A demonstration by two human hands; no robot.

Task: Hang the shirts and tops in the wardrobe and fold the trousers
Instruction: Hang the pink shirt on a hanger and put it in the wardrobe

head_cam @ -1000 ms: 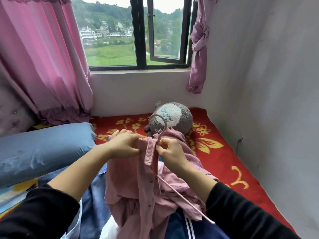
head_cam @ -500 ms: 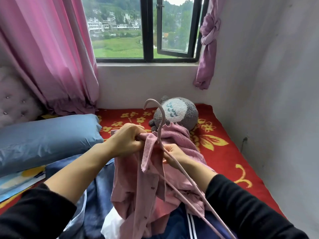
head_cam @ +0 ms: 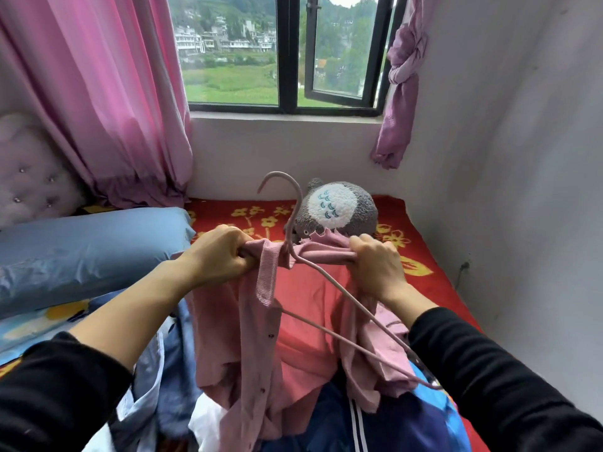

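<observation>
I hold a pink buttoned top up over the bed. My left hand grips its collar and left shoulder. My right hand grips the right shoulder, pulling the neck wide open. A pink wire hanger pokes its hook up through the neck between my hands, and its arms run down inside the top toward the lower right. Under the top lie navy trousers with white stripes and blue and white shirts, heaped on the bed.
A grey plush toy sits on the red flowered bedspread just behind my hands. A blue pillow lies at the left. Pink curtains and a window stand behind; a grey wall closes the right side.
My hands have moved apart, stretching the top's neck open. The hanger has risen so its hook stands higher, and my right hand has shifted from the hanger's neck to the shoulder.
</observation>
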